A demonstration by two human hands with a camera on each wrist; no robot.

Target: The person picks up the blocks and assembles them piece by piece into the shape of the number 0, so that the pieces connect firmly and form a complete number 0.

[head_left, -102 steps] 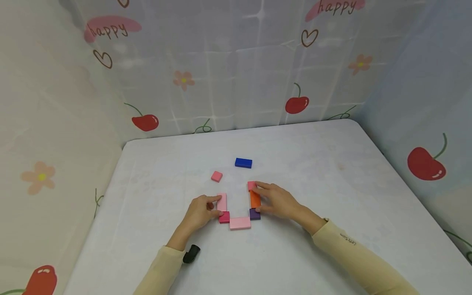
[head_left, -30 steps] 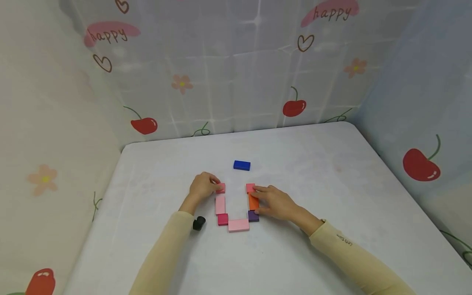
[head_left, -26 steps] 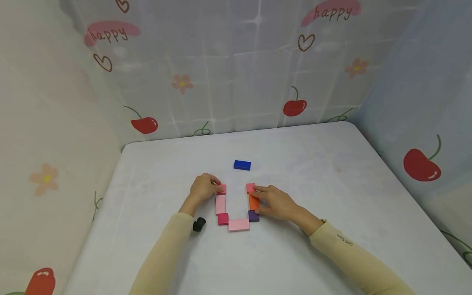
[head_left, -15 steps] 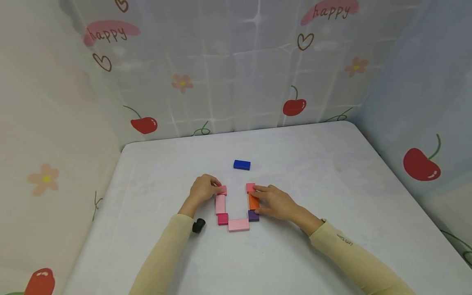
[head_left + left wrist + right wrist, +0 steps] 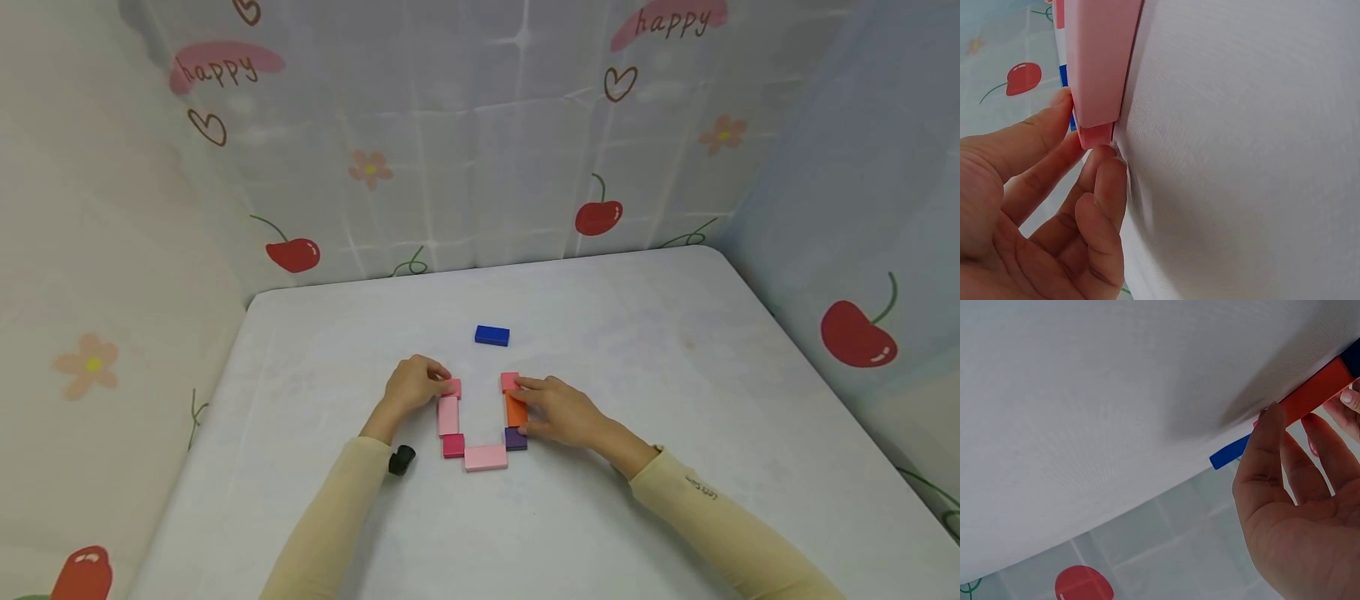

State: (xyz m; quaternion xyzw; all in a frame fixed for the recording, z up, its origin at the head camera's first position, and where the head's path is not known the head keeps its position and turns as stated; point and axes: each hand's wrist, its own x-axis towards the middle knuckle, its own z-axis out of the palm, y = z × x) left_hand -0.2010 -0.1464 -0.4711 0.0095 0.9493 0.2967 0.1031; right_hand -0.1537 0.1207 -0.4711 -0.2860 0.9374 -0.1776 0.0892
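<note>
Several coloured blocks form a U on the white table. My left hand (image 5: 412, 385) pinches a small coral-pink block (image 5: 454, 388) at the far end of the left side, against a light pink block (image 5: 448, 417). In the left wrist view, that light pink block (image 5: 1100, 62) partly hides the coral one (image 5: 1096, 137). A crimson block (image 5: 453, 446) and a long pink block (image 5: 486, 457) continue round to a purple block (image 5: 516, 439). My right hand (image 5: 562, 412) touches the right side, fingers extended along an orange block (image 5: 515, 410) and another coral-pink block (image 5: 509, 381), thumb by the purple one.
A blue block (image 5: 492, 336) lies alone beyond the U's far opening. The black device (image 5: 402, 460) sits by my left wrist. Printed curtains (image 5: 480, 150) stand behind the table and along both sides.
My left hand has left the light pink and crimson blocks, taken the loose coral-pink block and drawn it nearer, against the light pink block's far end. My right hand has stayed in place.
</note>
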